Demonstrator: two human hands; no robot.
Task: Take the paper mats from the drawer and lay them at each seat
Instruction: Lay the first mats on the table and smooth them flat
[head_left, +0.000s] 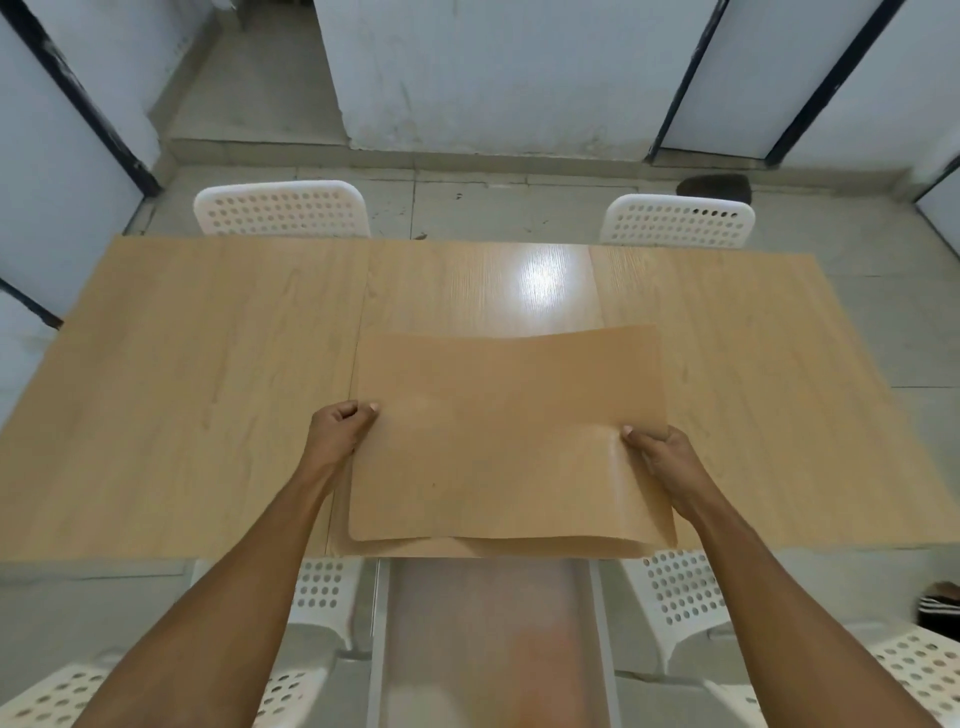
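A stack of brown paper mats (498, 441) hangs just above the near middle of the wooden table (182, 389). My left hand (340, 428) grips the stack's left edge, fingers curled under. My right hand (662, 454) pinches the right edge with the thumb on top. The far edge of the top sheet bows upward. At least two sheets show at the near edge, which overhangs the table. Below that edge an open drawer (488, 639) sticks out toward me, blurred; I cannot tell what it holds.
Two white perforated chairs stand at the far side, one left (283, 208) and one right (678, 221). Two more white chairs stand on my side, left (317, 603) and right (685, 597). Grey walls and floor surround the table.
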